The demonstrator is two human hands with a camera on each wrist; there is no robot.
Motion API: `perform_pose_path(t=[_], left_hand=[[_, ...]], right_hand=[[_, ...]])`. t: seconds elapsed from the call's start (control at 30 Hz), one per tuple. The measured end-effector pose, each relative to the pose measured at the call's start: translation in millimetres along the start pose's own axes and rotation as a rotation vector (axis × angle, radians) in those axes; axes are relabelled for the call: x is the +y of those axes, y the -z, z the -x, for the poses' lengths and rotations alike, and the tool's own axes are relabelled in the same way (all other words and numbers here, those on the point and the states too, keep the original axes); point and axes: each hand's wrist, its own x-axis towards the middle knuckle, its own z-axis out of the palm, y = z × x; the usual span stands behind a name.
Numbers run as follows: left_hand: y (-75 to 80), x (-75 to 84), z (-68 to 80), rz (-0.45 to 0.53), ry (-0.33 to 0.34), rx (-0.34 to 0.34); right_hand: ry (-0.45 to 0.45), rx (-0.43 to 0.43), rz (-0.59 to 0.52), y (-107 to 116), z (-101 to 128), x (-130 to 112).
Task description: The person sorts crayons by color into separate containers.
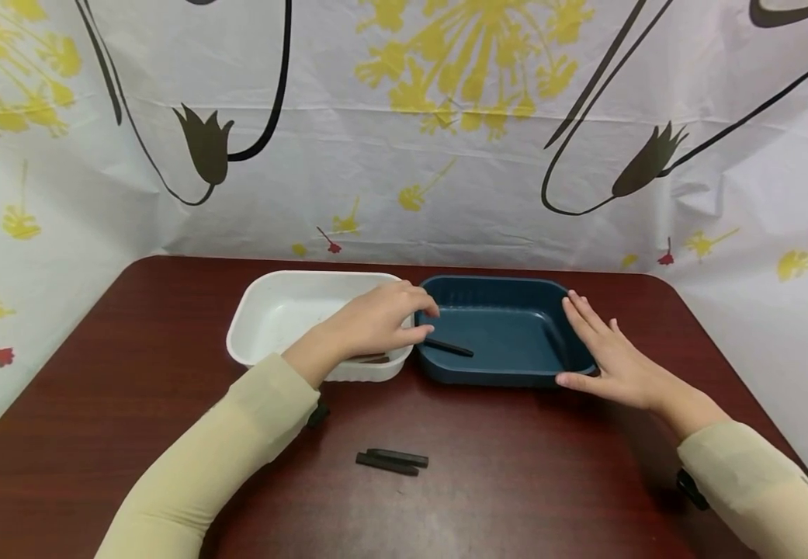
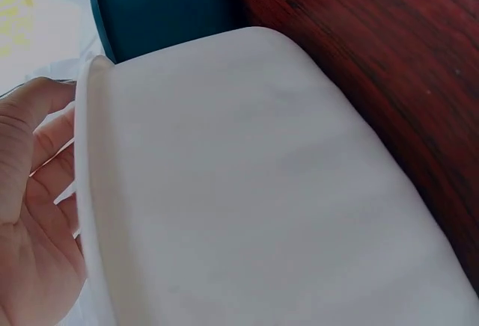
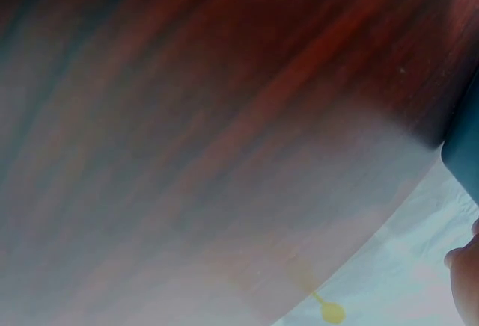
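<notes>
My left hand (image 1: pixel 386 317) hangs over the right end of the white bin (image 1: pixel 250 353), its thumb and forefinger apart and pointing toward the blue bin (image 1: pixel 508 380). Just below the thumb, a black stick (image 1: pixel 449 348) lies slanted inside the blue bin's left side. In the left wrist view, the loosely bent fingers of the left hand (image 2: pixel 41 199) are partly hidden behind the white bin's wall (image 2: pixel 262 184). With fingers spread, my right hand (image 1: pixel 616 361) rests at the blue bin's right rim. Only a fingertip of it (image 3: pixel 465 281) shows in the right wrist view.
Two black sticks (image 1: pixel 391 461) lie side by side on the dark red wooden table (image 1: pixel 501 473), in front of the bins. Some thin sticks (image 1: pixel 373 359) show in the white bin, below the left hand. A patterned white sheet (image 1: pixel 404 155) hangs behind the table.
</notes>
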Motion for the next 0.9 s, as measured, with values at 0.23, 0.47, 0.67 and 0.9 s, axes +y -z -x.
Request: perform_pose_path(t=[0.23,0.47,0.67,0.9], left_hand=[[3.0,0.4,7.3,0.005,-0.010,-0.005],[5.1,0.1,16.0,0.010,-0.051,0.004],[7.9,4.2,27.0,0.016,-0.096,0.040],[7.5,14.7,41.8,-0.016,-0.133,0.058]], right_hand=[[0.007,0.013,-0.003,0.1,1.4,-0.6],[-0.008,0.016,0.011,0.7,1.9,-0.7],[-0.020,0.003,0.023,1.1,1.1,-1.7],[-0.020,-0.004,0.044,2.5,0.8,-3.9]])
